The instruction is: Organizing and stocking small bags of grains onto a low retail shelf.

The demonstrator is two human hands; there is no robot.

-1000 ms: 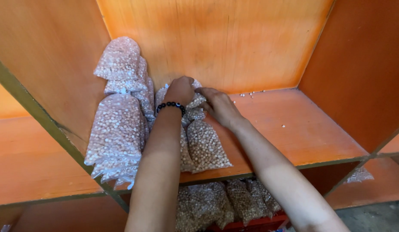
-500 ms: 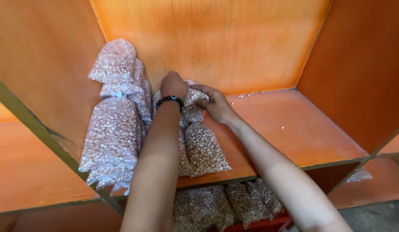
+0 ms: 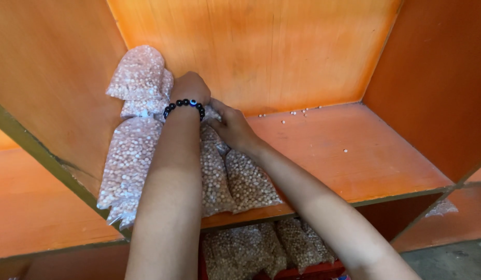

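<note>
Hands working on bags of beans on a shelf

Left hand (image 3: 189, 88) and right hand (image 3: 231, 124) are gripping the bags (image 3: 235, 176) lying beneath them on the shelf (image 3: 354, 155).

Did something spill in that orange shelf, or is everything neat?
A few small pale beads lie loose on the orange shelf board near the back wall, plus one farther forward, apart from the clear bags of beads under the left hand and right hand. They look spilled.
</note>
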